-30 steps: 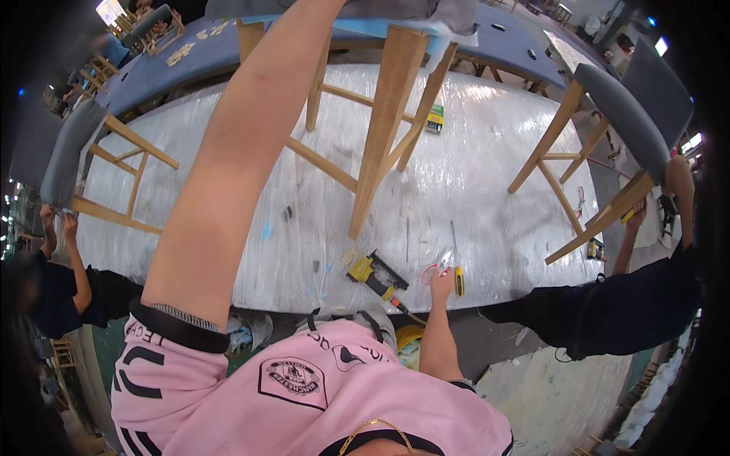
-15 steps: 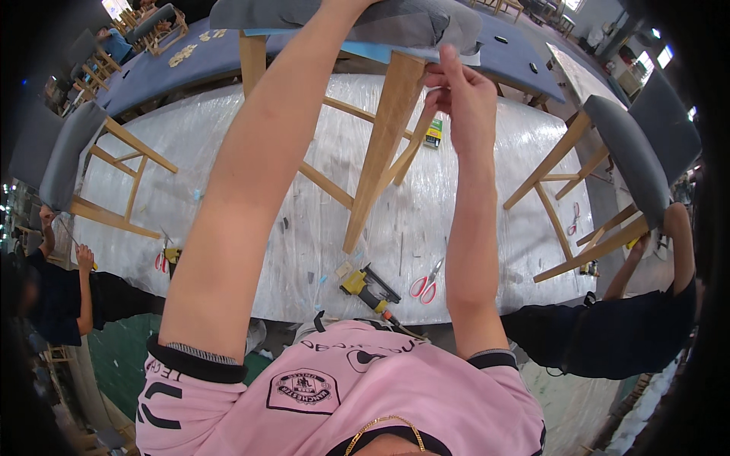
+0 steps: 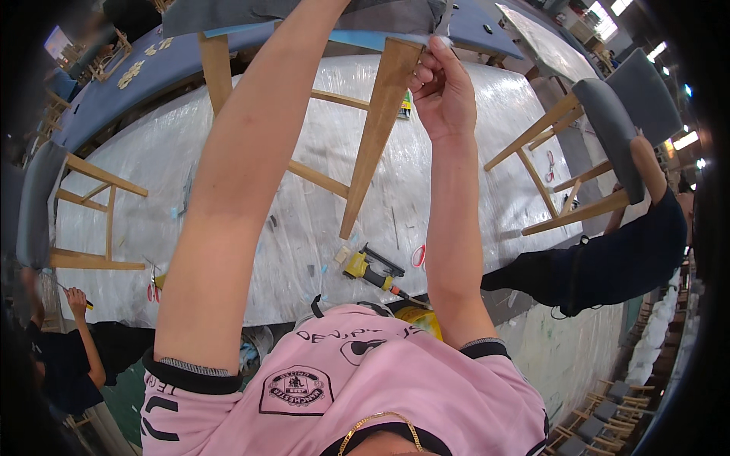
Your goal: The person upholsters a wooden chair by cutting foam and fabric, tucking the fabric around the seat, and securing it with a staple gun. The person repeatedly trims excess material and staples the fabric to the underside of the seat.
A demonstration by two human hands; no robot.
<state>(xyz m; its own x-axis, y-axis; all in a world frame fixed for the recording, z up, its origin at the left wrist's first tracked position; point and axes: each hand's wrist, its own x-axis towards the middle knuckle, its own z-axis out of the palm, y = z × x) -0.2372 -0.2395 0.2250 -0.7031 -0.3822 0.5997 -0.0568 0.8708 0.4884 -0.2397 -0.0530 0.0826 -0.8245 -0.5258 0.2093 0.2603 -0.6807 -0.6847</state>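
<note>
A wooden chair with a grey upholstered seat (image 3: 304,11) is tipped up in front of me, and its pale leg (image 3: 376,129) slants down toward the table. My right hand (image 3: 441,87) is raised beside the top of that leg, fingers pinched on the edge of the grey seat fabric. My left forearm (image 3: 243,167) stretches up to the seat, where the hand itself is hidden at the top of the picture. A second leg (image 3: 217,64) and a cross rail (image 3: 334,99) show behind my arms.
The table (image 3: 471,175) is wrapped in clear plastic film. On it lie a yellow and black power tool (image 3: 369,270) and red-handled scissors (image 3: 418,254). More chairs lie at the left (image 3: 76,213) and right (image 3: 601,144). One person (image 3: 608,251) works at the right, another (image 3: 68,342) at the left.
My right hand rose from the table near the tool up to the chair's seat edge and closed on the fabric. The chair now sits closer in view.
</note>
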